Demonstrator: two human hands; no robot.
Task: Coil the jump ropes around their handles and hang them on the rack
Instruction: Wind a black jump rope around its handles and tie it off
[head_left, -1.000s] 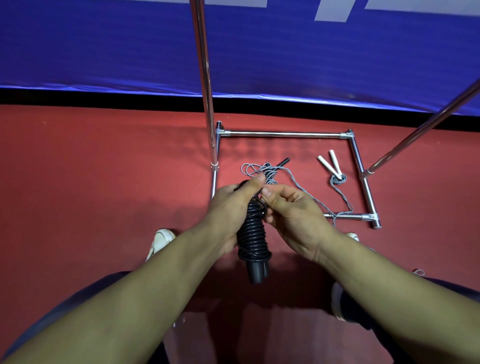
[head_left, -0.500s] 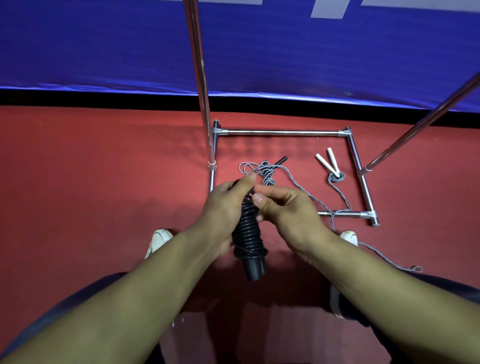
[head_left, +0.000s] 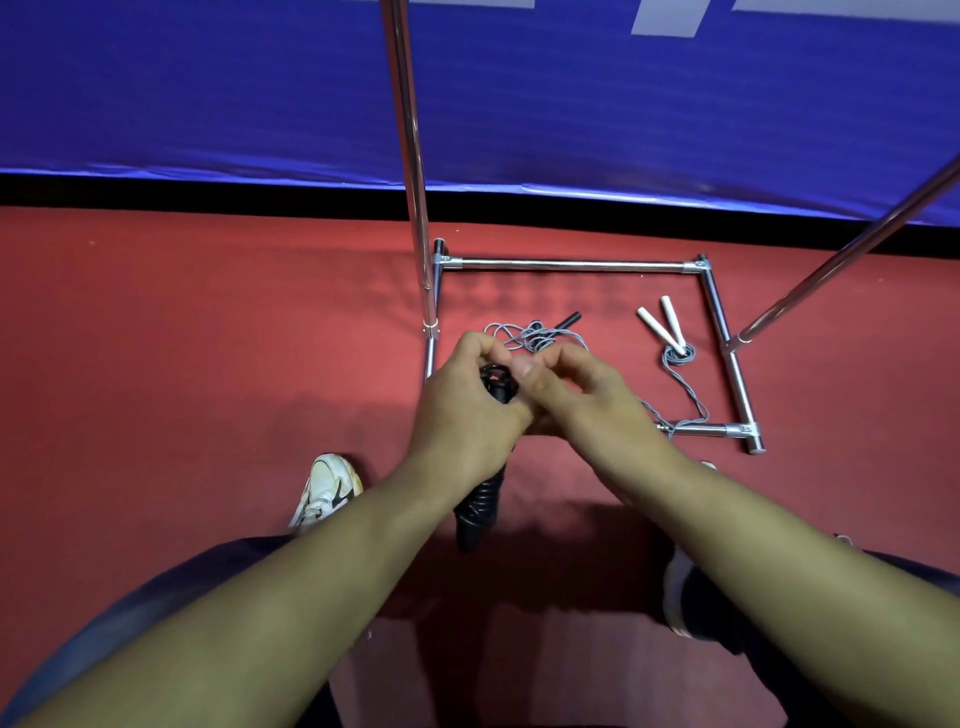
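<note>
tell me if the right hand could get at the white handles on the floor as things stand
Probably not yet: the right hand is busy at the black coiled rope that the left hand grips. The white handles lie uncovered inside the rack base, so once freed the path looks open.

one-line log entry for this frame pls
stage: coiling | left hand: grips black coiled rope | right hand: pinching at its top | grey rope: on floor | hung: none visible

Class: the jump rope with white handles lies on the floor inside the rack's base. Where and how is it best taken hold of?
Probably by the two white handles, from above: they lie nearly together, rigid and clear of the rack base, while the grey cord trails loose.
</note>
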